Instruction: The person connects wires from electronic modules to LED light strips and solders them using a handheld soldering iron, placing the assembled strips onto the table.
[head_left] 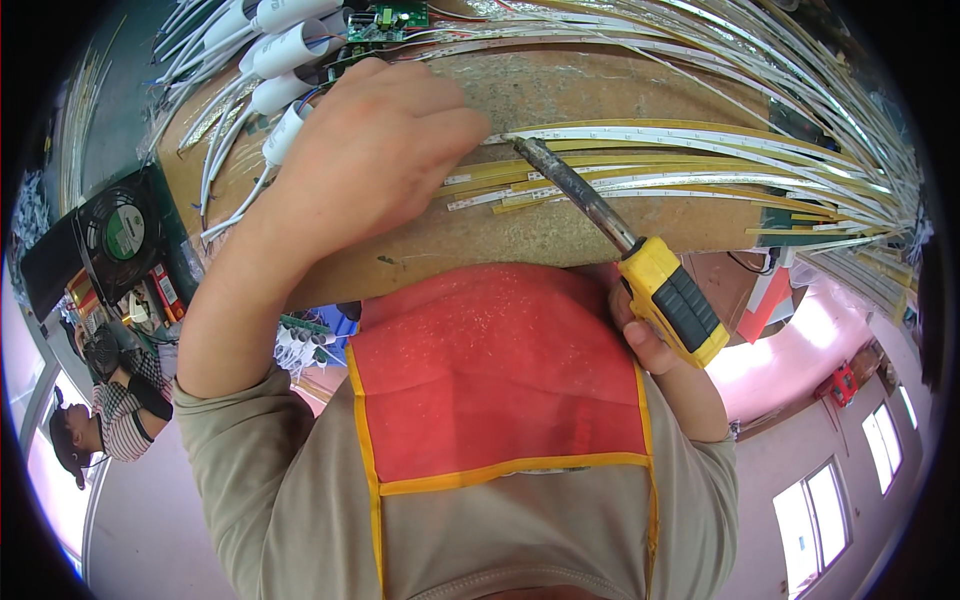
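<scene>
My left hand (pixel 385 145) is closed over the brown work board, knuckles up, its fingertips hidden, so what it pinches cannot be seen. The end of a narrow white LED strip (pixel 620 132) reaches the right edge of that hand. In my right hand (pixel 645 335) is a soldering iron (pixel 672 298) with a yellow and black handle. Its dark metal shaft slants up and left, and the tip is at the strip's end, just right of my left hand. Beyond the left hand lie a small green circuit board (pixel 385 22) and several white tubes (pixel 285 52) with wires.
More LED strips (pixel 700 180) fan out to the right over the work board (pixel 440 250). A black fan (pixel 122 232) stands at the left. Farther left another person (pixel 110 415) in a striped top sits at work. A red apron (pixel 500 370) covers my front.
</scene>
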